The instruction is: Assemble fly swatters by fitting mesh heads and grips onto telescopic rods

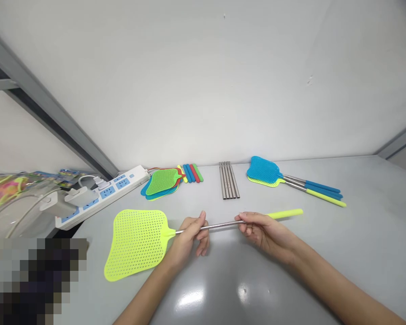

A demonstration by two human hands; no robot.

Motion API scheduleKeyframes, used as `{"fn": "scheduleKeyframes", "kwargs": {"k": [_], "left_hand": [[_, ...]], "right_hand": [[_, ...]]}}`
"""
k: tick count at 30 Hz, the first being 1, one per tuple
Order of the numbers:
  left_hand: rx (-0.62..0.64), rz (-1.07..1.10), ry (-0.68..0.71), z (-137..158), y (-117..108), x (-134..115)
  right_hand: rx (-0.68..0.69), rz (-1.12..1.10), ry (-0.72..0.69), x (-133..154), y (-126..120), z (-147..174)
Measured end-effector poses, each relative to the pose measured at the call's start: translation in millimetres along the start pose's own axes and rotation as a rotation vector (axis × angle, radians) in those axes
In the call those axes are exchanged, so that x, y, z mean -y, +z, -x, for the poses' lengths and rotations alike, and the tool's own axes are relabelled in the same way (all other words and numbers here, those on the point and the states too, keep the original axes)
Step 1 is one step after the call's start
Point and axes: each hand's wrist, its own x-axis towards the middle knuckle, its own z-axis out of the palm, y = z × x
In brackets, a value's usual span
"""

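Held sideways above the grey table is a yellow-green fly swatter [135, 243] with a perforated head, a thin metal rod and a yellow-green grip. My left hand [191, 234] is closed on the rod close to the head, thumb on top. Farther along, my right hand [262, 230] pinches the rod between thumb and fingers, near the grip, which sticks out to the right beyond it. Part of the rod is hidden behind the fingers of both hands.
Behind lie loose swatter heads [162, 181], coloured grips [192, 173] and several metal rods [228, 180]. At right, assembled blue and yellow-green swatters [265, 169] are stacked. A white power strip [106, 193] with plugged-in chargers and cables runs along the left. A white wall [230, 90] rises behind.
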Motion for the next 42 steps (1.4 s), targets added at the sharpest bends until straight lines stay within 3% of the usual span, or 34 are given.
{"fn": "scheduleKeyframes", "kwargs": {"k": [12,20,28,38,42], "left_hand": [[-0.095,-0.057,0.052,3.2,6.2,-1.6],[0.015,-0.221,-0.028,4.2,20.9,2.7],[0.161,-0.052,-0.120,3.7,26.4,10.0],[0.191,0.074,-0.183,1.5,27.9,6.8],[0.233,0.143,-0.234,0.0,29.0,7.6]], "right_hand": [[-0.006,0.021,-0.111,-6.5,9.1,6.1],[0.051,-0.040,-0.062,-29.4,17.4,6.9],[0.097,-0.068,-0.050,-37.4,21.3,6.8],[0.031,-0.064,-0.026,-33.8,15.4,5.8],[0.018,-0.179,0.108,-32.1,10.5,3.6]]}}
